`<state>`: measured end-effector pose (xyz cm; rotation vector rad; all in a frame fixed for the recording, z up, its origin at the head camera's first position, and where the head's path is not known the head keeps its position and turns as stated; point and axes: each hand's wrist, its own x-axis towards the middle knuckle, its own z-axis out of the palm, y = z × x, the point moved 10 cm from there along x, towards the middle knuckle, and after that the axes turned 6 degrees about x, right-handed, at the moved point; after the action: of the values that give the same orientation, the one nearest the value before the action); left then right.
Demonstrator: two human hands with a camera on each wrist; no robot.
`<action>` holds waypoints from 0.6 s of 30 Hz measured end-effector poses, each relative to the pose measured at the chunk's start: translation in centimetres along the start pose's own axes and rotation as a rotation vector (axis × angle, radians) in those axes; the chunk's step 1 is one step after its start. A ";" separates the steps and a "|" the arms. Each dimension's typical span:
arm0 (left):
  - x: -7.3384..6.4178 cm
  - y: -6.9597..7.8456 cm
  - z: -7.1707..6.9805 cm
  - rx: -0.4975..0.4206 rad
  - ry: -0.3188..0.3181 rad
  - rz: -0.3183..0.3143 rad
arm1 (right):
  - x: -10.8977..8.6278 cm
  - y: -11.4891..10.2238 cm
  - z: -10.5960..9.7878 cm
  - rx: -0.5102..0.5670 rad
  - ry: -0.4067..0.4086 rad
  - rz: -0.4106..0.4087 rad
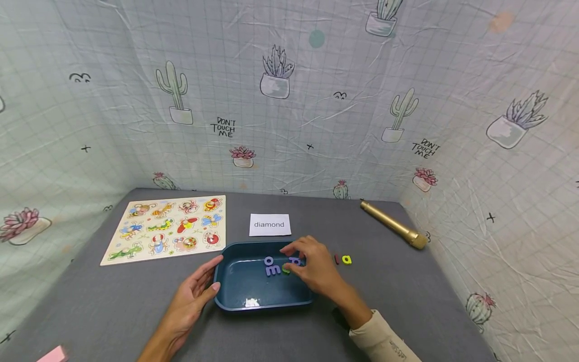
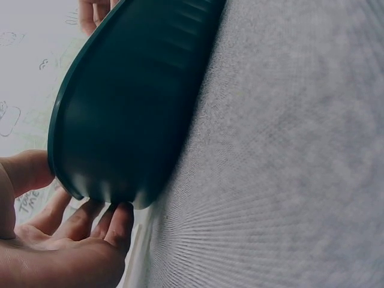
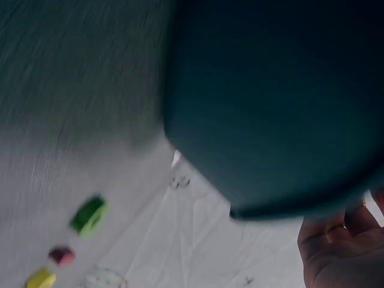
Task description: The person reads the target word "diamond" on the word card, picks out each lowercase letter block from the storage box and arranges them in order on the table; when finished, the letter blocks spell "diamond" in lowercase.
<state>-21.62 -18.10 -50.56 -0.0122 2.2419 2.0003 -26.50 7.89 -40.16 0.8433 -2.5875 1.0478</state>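
A dark teal tray [image 1: 260, 305] rests on the grey table. Around its left end is my left hand [image 1: 190, 299], thumb and fingertips touching the outer wall and rim. My right hand [image 1: 314, 264] reaches in over the tray's right side, thumb and index finger spread apart. Right at the thumb tip is a green letter [image 1: 286, 270], partly covered. Inside the tray lie a purple letter o [image 1: 269, 261], a purple m [image 1: 273, 271] and another purple letter [image 1: 295, 261] half behind the fingers. The right wrist view shows the right fingers [image 3: 342, 240] beyond the tray's rim.
Right of the tray lie a red letter [image 1: 336, 259], a yellow letter [image 1: 347, 260] and a green letter [image 3: 90, 216]. A "diamond" card [image 1: 270, 224] is behind the tray, an insect puzzle board [image 1: 167, 229] left, a gold microphone [image 1: 393, 224] right. A pink block [image 1: 52, 354] sits front left.
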 end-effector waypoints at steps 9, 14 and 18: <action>0.0 0.1 -0.1 -0.001 -0.001 0.014 | 0.6 -0.9 3.4 0.030 -0.059 -0.026; 0.0 0.2 0.0 -0.018 0.001 0.036 | 1.3 -0.9 4.8 0.066 -0.074 -0.020; -0.1 0.3 0.1 -0.026 -0.009 0.043 | 1.7 -0.5 5.7 0.082 -0.081 0.006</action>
<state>-21.56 -17.98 -50.29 0.0425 2.2291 2.0475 -27.57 2.92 -43.31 0.9162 -2.6306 1.1507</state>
